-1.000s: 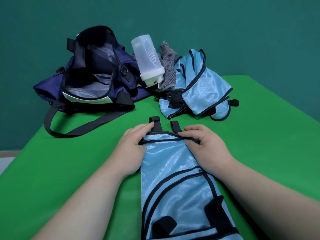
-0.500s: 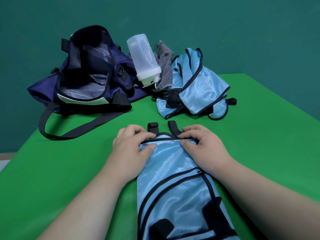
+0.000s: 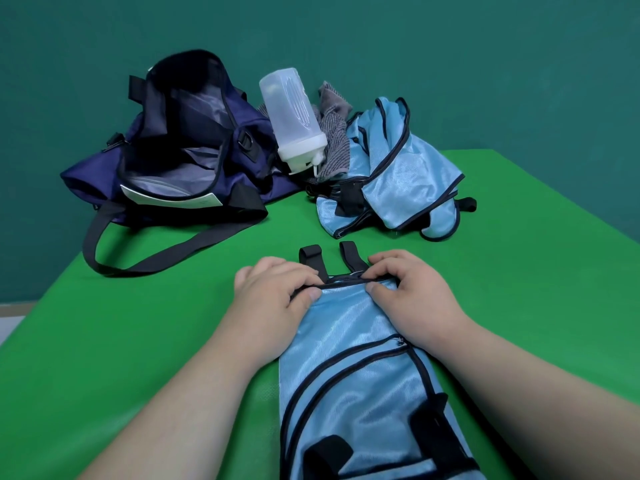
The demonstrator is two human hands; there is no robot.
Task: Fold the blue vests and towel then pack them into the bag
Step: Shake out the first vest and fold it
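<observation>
Head view: left hand [image 3: 273, 299] and right hand [image 3: 412, 299] side by side, fingers curled tight, thumbs closed against forefingers, each pinching the far black-trimmed edge of the vest [image 3: 356, 375]. Vest folded into a long narrow strip, flat on the table [image 3: 138, 341], running from the hands toward the viewer. Two black strap loops [image 3: 310, 252] protruding beyond the pinched edge. Counted: one flat vest, one crumpled heap [image 3: 405, 181] of blue vest fabric (number of vests within unclear), one grey towel [image 3: 334, 140], one bag [image 3: 187, 150], one bottle [image 3: 294, 116]. Bag at far left, mouth open. Bottle tilted, cap down, between bag and heap, partly hiding the towel.
</observation>
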